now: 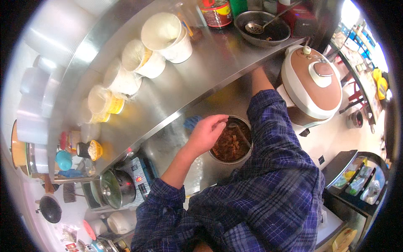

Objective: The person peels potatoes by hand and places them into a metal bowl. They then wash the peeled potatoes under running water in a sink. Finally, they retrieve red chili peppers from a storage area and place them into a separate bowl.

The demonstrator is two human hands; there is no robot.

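Observation:
My left hand hovers over the left rim of a round metal pot, its fingers loosely curled and the thumb a little apart. Nothing shows in its grasp. Dark brown food in sauce fills the pot, and a utensil that looks like a ladle rests in it. Beyond the pot, my right forearm reaches beneath the steel shelf. The shelf's edge hides my right hand, so what it touches does not show. A crumpled blue cloth or bag lies behind my left hand.
A brown-and-white rice cooker stands close to my right arm. Several white tubs line the shelf, with a metal bowl holding a skimmer. A glass-lidded pot sits at left beside a lit digital display.

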